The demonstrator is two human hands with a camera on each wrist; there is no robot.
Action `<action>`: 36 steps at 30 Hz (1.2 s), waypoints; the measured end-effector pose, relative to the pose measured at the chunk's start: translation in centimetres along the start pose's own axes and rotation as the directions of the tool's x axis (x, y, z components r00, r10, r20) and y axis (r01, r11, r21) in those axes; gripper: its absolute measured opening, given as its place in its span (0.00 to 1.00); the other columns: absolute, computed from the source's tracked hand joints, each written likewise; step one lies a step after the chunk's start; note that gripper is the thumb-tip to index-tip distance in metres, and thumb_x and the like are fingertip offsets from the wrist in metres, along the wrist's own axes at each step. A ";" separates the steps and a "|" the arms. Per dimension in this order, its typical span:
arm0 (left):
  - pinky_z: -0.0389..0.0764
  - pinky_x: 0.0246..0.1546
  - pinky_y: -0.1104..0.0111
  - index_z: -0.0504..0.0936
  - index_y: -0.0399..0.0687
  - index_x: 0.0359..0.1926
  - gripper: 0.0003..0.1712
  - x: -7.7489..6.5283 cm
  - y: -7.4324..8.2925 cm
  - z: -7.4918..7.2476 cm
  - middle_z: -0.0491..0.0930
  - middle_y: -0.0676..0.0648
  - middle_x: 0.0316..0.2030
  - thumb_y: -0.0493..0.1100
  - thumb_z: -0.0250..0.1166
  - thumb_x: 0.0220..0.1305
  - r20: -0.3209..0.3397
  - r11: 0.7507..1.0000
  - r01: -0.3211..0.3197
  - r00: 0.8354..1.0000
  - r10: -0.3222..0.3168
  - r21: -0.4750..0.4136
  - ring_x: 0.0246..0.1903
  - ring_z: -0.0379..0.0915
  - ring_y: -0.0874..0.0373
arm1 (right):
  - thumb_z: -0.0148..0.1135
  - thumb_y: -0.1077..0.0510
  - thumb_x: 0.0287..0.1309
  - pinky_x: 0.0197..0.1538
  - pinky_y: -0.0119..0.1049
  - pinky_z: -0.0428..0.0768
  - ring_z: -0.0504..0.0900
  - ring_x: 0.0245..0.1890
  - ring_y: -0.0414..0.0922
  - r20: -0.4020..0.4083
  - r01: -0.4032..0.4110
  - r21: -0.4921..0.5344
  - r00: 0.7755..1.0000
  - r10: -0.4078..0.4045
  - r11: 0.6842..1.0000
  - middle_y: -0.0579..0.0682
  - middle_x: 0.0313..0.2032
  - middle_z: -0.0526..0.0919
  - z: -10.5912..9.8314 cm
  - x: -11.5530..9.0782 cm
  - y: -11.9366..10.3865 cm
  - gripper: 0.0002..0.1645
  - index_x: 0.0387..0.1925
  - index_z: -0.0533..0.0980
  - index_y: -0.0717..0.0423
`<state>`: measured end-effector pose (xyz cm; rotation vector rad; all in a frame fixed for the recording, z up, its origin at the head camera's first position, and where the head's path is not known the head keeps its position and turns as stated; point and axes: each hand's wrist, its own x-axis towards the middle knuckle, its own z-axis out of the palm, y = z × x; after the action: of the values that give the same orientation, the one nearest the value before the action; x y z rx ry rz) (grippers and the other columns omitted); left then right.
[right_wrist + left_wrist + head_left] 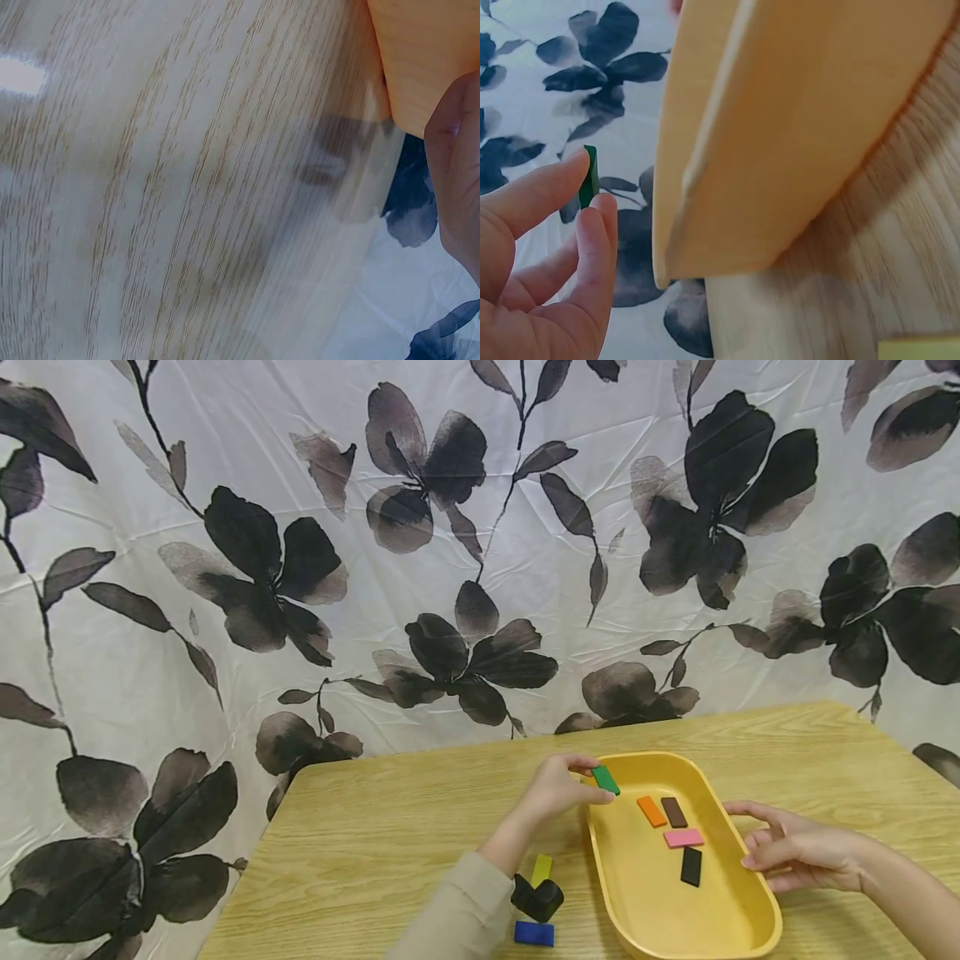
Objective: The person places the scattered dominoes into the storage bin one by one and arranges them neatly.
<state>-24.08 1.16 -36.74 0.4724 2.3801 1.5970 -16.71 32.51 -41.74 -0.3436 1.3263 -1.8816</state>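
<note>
Between thumb and fingertips, my left hand (pixel 558 789) pinches a small green rectangular block (pixel 606 780) over the far left corner of a yellow tray (pixel 637 893). In the left wrist view, the green block (pixel 590 177) appears edge-on beside the tray's outer wall (pixel 780 135). My right hand (pixel 806 852) holds the tray's right side, its thumb tip at the rim and its other fingers along the outside. Inside the tray lie an orange block (pixel 651 812), a brown block (pixel 673 812), a pink block (pixel 683 838) and a black block (pixel 692 867).
Left of the tray, a yellow block (pixel 542 870), a black heart-shaped piece (pixel 538 900) and a blue block (pixel 534 933) lie on the wooden table (pixel 360 852), close to my left sleeve. A floral cloth (pixel 487 568) hangs behind the table's back edge.
</note>
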 end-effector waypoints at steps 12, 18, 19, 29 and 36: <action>0.75 0.29 0.76 0.81 0.36 0.43 0.23 2.0 1.2 2.0 0.76 0.47 0.32 0.33 0.76 0.42 -0.030 1.000 0.017 0.999 -0.017 -0.015 0.28 0.69 0.63 | 0.47 0.71 0.61 0.43 0.38 0.79 0.81 0.38 0.45 -0.012 -0.011 0.005 1.000 0.011 1.000 0.53 0.40 0.76 0.1 -0.2 -0.1 0.30 0.59 0.58 0.40; 0.72 0.28 0.76 0.82 0.36 0.41 0.22 2.0 0.8 3.6 0.75 0.48 0.30 0.31 0.76 0.40 -0.053 1.000 0.020 0.998 -0.020 0.006 0.27 0.67 0.63 | 0.46 0.72 0.61 0.43 0.38 0.79 0.81 0.39 0.45 0.008 -0.004 0.018 1.000 0.004 1.000 0.53 0.40 0.76 0.2 -0.2 0.0 0.30 0.57 0.60 0.39; 0.72 0.28 0.76 0.82 0.36 0.41 0.22 2.0 0.7 3.8 0.75 0.49 0.30 0.31 0.76 0.40 -0.060 1.000 0.024 0.998 -0.023 0.001 0.28 0.67 0.63 | 0.46 0.72 0.61 0.43 0.38 0.79 0.81 0.39 0.46 0.006 -0.004 0.016 1.000 0.003 1.000 0.53 0.40 0.76 0.2 -0.2 0.0 0.29 0.57 0.60 0.39; 0.71 0.26 0.75 0.82 0.35 0.37 0.20 2.5 0.5 5.1 0.71 0.49 0.28 0.28 0.75 0.38 -0.123 0.999 0.039 0.992 -0.039 -0.009 0.27 0.64 0.61 | 0.47 0.71 0.61 0.44 0.39 0.79 0.81 0.40 0.46 -0.006 0.000 0.008 1.000 0.000 1.000 0.53 0.40 0.77 0.3 -0.2 -0.2 0.29 0.57 0.60 0.40; 0.70 0.27 0.78 0.83 0.34 0.33 0.19 2.7 0.1 5.8 0.76 0.50 0.25 0.30 0.78 0.33 -0.084 0.959 -0.010 0.996 0.035 0.282 0.24 0.64 0.64 | 0.47 0.71 0.61 0.45 0.41 0.78 0.81 0.41 0.47 0.003 0.004 0.016 1.000 -0.004 1.000 0.54 0.41 0.76 0.2 -0.2 -0.2 0.30 0.58 0.59 0.41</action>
<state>-24.41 7.19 -38.88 0.4924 2.6936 1.3159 -16.54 32.49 -41.42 -0.3414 1.3089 -1.8926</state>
